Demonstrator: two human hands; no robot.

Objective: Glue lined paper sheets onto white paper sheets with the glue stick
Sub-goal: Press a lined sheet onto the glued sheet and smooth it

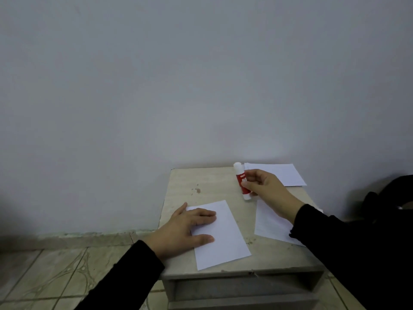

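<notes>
A white paper sheet (225,240) lies on the small beige table (207,182), near its front left. My left hand (185,229) rests flat on the sheet's left part, fingers straight. My right hand (266,186) grips a red and white glue stick (241,176) above the table's middle, its white cap on and pointing up and away. Under my right forearm lies another sheet (268,222); faint lines may run across it, I cannot tell. A stack of white sheets (283,174) sits at the far right corner.
The table stands against a plain grey wall. A dark stain (197,190) marks the tabletop. An open shelf (241,287) runs under the top. Tiled floor (55,276) lies to the left, and a dark object (388,193) sits at the right edge.
</notes>
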